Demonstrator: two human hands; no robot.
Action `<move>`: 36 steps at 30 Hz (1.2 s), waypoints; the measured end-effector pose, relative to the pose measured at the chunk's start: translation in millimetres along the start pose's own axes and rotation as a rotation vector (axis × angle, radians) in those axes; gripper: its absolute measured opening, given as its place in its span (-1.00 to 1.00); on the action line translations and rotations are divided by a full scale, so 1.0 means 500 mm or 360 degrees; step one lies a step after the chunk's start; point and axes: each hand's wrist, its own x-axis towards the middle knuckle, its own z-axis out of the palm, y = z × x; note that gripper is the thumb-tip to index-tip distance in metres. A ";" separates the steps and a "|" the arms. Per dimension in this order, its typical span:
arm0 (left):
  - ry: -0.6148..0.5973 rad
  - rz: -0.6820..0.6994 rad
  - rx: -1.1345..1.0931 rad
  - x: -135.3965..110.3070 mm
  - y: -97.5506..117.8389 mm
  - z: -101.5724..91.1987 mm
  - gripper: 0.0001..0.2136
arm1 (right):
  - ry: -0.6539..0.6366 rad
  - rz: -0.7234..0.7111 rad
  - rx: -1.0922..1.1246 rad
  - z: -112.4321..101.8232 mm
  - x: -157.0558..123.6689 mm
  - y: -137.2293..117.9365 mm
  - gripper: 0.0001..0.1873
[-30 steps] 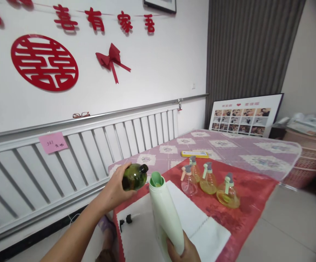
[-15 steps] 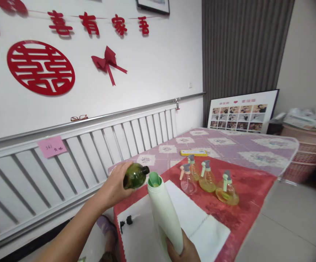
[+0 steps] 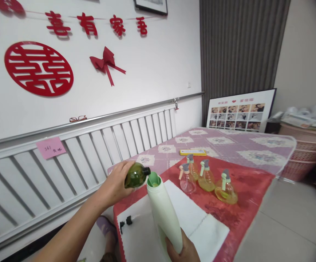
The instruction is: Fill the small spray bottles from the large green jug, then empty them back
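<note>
Currently, the left hand [image 3: 116, 183] curls snugly round one glossy green bottle [image 3: 134, 175], tipped at nine o'clock from the open mouth of one smooth, pale green bottle [image 3: 165, 211], gripped low by the right hand [image 3: 185, 248]. Toward two o'clock, four rounded, transparent spray bottles [image 3: 207, 181] stand on the tabletop [image 3: 256, 148], at least two holding yellow liquid [image 3: 208, 187].

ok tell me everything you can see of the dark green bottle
The dark green bottle is rounded, glossy and see-through, glass or clear plastic, with a narrow black neck. The left hand has its grip around the body, tilted nearly onto its side, neck toward the open mouth of the pale green container; whether they touch is unclear.
</note>
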 end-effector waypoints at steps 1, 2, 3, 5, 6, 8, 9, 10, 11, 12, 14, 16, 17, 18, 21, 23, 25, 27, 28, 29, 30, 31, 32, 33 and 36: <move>-0.0005 0.0002 0.0009 0.001 0.001 -0.001 -0.28 | -0.0002 0.0004 -0.0001 0.000 0.000 -0.001 -0.70; -0.0007 0.0005 0.0019 0.002 0.002 -0.001 -0.27 | -0.0001 0.0008 0.0000 0.000 0.001 -0.003 -0.69; -0.0013 0.0006 0.0031 0.003 0.003 -0.002 -0.27 | 0.0007 0.0012 0.0001 0.000 0.001 -0.004 -0.69; -0.0019 0.0008 0.0056 0.004 0.004 -0.003 -0.27 | 0.0011 0.0014 0.0003 0.001 0.002 -0.006 -0.68; -0.0022 0.0010 0.0067 0.005 0.004 -0.004 -0.27 | 0.0010 0.0014 0.0001 0.001 0.002 -0.007 -0.68; -0.0022 0.0016 0.0092 0.006 0.004 -0.005 -0.28 | 0.0009 0.0011 0.0001 0.001 0.003 -0.005 -0.69; -0.0025 0.0017 0.0105 0.006 0.004 -0.005 -0.28 | 0.0007 0.0007 0.0002 0.001 0.003 -0.004 -0.69; -0.0030 0.0018 0.0118 0.006 0.004 -0.005 -0.29 | 0.0006 0.0005 0.0003 0.001 0.003 -0.002 -0.69; -0.0036 0.0017 0.0128 0.006 0.003 -0.005 -0.29 | 0.0005 0.0002 0.0002 0.001 0.003 0.000 -0.69; -0.0040 0.0017 0.0138 0.006 0.003 -0.005 -0.29 | 0.0005 0.0003 0.0003 0.001 0.003 0.001 -0.69; -0.0039 0.0024 0.0157 0.006 0.002 -0.004 -0.28 | 0.0009 0.0005 0.0004 0.001 0.002 0.003 -0.69; -0.0032 0.0031 0.0182 0.007 0.002 -0.004 -0.28 | 0.0021 0.0003 0.0000 0.001 0.002 0.003 -0.71; -0.0031 0.0033 0.0195 0.007 0.003 -0.005 -0.28 | 0.0025 -0.0001 0.0000 0.001 0.002 0.002 -0.71; -0.0033 0.0032 0.0208 0.008 0.004 -0.006 -0.28 | 0.0024 -0.0004 0.0003 0.001 0.002 0.001 -0.72; -0.0034 0.0031 0.0245 0.010 0.008 -0.010 -0.29 | 0.0024 -0.0015 0.0017 0.000 0.002 -0.001 -0.71; -0.0028 0.0041 0.0269 0.011 0.010 -0.014 -0.30 | 0.0032 -0.0020 0.0025 0.000 0.003 -0.001 -0.71; -0.0032 0.0043 0.0300 0.012 0.013 -0.016 -0.31 | 0.0045 -0.0034 0.0036 0.001 0.004 -0.001 -0.73; -0.0045 0.0037 0.0335 0.013 0.016 -0.018 -0.32 | 0.0079 -0.0064 0.0052 0.002 0.005 0.000 -0.76; -0.0050 0.0035 0.0351 0.013 0.018 -0.019 -0.33 | 0.0094 -0.0079 0.0058 0.003 0.005 0.001 -0.77; -0.0054 0.0034 0.0363 0.014 0.019 -0.020 -0.33 | 0.0111 -0.0090 0.0061 0.003 0.006 0.001 -0.78; -0.0056 0.0034 0.0371 0.014 0.020 -0.021 -0.34 | 0.0129 -0.0097 0.0061 0.004 0.006 0.002 -0.79; -0.0058 0.0034 0.0375 0.014 0.021 -0.021 -0.34 | 0.0143 -0.0099 0.0059 0.005 0.006 0.003 -0.78; -0.0057 0.0033 0.0378 0.015 0.022 -0.021 -0.35 | 0.0148 -0.0097 0.0053 0.005 0.005 0.003 -0.77; -0.0053 0.0033 0.0380 0.015 0.022 -0.022 -0.35 | 0.0151 -0.0094 0.0045 0.006 0.005 0.003 -0.77; -0.0035 0.0037 0.0385 0.016 0.020 -0.022 -0.35 | 0.0138 -0.0093 0.0033 0.005 0.006 0.001 -0.77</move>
